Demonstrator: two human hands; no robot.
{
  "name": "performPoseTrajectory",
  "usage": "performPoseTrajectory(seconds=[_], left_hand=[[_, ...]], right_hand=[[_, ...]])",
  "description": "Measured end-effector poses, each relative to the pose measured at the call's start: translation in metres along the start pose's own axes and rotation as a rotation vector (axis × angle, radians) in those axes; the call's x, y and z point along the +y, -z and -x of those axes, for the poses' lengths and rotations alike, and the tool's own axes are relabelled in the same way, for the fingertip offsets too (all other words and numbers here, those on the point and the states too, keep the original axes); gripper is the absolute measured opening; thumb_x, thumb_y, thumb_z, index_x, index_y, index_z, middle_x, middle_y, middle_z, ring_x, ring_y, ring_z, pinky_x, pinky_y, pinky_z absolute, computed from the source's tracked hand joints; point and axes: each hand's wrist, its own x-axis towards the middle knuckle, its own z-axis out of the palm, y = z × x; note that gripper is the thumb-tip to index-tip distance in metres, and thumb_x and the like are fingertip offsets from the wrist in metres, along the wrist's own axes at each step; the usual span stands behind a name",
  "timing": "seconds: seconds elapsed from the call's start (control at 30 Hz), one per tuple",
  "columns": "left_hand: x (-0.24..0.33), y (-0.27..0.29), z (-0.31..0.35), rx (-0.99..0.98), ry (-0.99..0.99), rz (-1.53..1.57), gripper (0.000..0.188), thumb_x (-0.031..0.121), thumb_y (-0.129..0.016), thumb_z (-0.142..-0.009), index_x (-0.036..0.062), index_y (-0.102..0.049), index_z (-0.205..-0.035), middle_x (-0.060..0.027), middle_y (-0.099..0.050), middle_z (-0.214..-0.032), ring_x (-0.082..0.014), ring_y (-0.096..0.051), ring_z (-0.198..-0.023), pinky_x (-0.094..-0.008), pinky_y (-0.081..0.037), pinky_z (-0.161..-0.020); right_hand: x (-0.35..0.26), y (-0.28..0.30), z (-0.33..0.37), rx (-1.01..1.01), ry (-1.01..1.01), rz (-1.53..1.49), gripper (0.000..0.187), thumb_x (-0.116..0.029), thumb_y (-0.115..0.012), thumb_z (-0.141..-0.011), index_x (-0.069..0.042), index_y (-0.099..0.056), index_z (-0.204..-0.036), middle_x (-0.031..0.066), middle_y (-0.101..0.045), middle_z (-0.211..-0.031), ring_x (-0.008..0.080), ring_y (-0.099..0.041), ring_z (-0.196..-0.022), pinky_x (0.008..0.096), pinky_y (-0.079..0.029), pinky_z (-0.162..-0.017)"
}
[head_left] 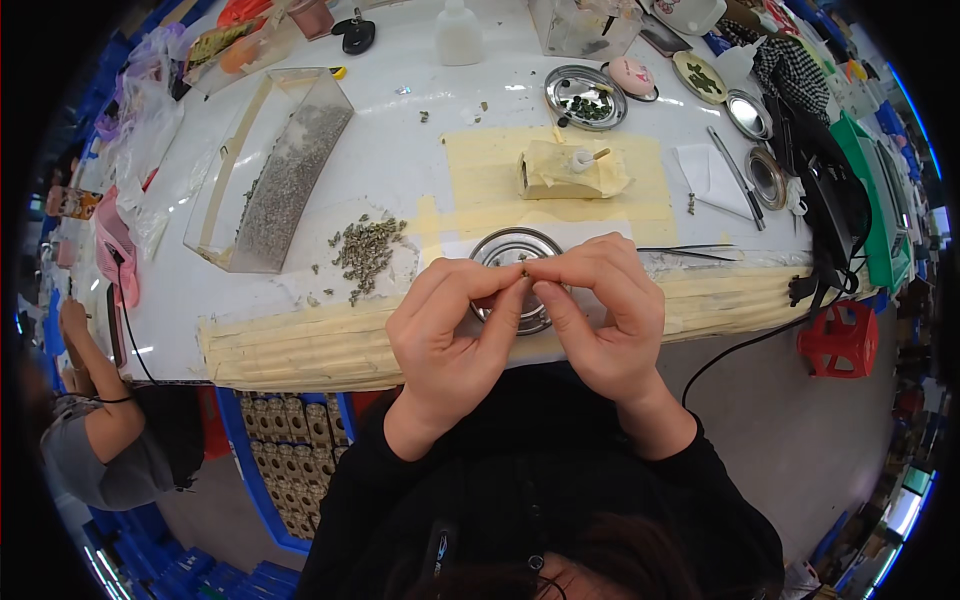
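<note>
Both hands meet at frame centre, left hand (450,335) and right hand (600,310) pinching one tiny bud (524,270) between fingertips, directly over the round metal tin (515,245).

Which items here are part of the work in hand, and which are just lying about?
In use:
left hand and right hand, pinching a tiny piece
round metal tin beneath them
pile of dried bits
clear tray of dried material

Lying about:
white bottle
pen
red stool
pink egg-shaped object
</note>
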Motion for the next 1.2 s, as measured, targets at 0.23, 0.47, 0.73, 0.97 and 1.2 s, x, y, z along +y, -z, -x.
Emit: performPoseTrajectory(seconds=[0.23,0.47,0.73,0.97,1.2], left_hand=[[-0.0020,-0.0006,0.0012,0.012,-0.013,-0.013,0.015,-0.009,-0.077,-0.079,-0.0042,-0.072,-0.092,-0.0103,-0.068,-0.082,-0.0172,-0.064,-0.069,-0.0264,-0.050,-0.060],[-0.0020,0.0004,0.0010,-0.002,-0.009,-0.020,0.016,-0.009,-0.077,-0.079,-0.0039,-0.073,-0.093,-0.0103,-0.069,-0.082,-0.0174,-0.064,-0.070,-0.0266,-0.050,-0.060],[-0.0023,0.0005,0.0010,-0.001,-0.019,-0.019,0.016,-0.008,-0.077,-0.079,-0.0032,-0.073,-0.094,-0.0101,-0.069,-0.082,-0.0174,-0.064,-0.070,-0.0265,-0.050,-0.061],[-0.0017,0.0007,0.0013,0.005,-0.020,-0.014,0.017,-0.008,-0.078,-0.079,-0.0025,-0.073,-0.094,-0.0100,-0.068,-0.082,-0.0172,-0.063,-0.070,-0.0264,-0.050,-0.061],[-0.0028,0.0002,0.0004,0.010,-0.066,-0.024,0.018,-0.008,-0.078,-0.079,-0.0020,-0.074,-0.095,-0.0093,-0.067,-0.081,-0.0172,-0.063,-0.069,-0.0265,-0.050,-0.060]], right_hand=[[0.0020,-0.0014,0.0018,0.013,0.073,0.052,0.021,-0.001,-0.077,-0.077,-0.009,-0.076,-0.096,0.0024,-0.069,-0.082,0.0193,-0.060,-0.076,0.0316,-0.040,-0.075],[0.0027,-0.0035,0.0046,0.072,-0.031,0.033,0.020,-0.001,-0.076,-0.077,-0.007,-0.075,-0.096,0.0038,-0.069,-0.083,0.0205,-0.060,-0.076,0.0320,-0.040,-0.075],[0.0032,-0.0023,0.0037,0.023,-0.016,0.053,0.017,-0.001,-0.076,-0.078,-0.006,-0.075,-0.095,0.0046,-0.070,-0.082,0.0202,-0.060,-0.075,0.0319,-0.040,-0.075],[0.0026,-0.0022,0.0026,-0.003,-0.028,0.025,0.014,-0.003,-0.076,-0.079,-0.005,-0.074,-0.093,0.0041,-0.071,-0.082,0.0190,-0.061,-0.074,0.0316,-0.040,-0.076],[0.0024,-0.0012,0.0022,-0.035,-0.056,-0.002,0.011,-0.003,-0.074,-0.082,-0.005,-0.072,-0.092,0.0047,-0.071,-0.083,0.0196,-0.061,-0.075,0.0318,-0.040,-0.077]])
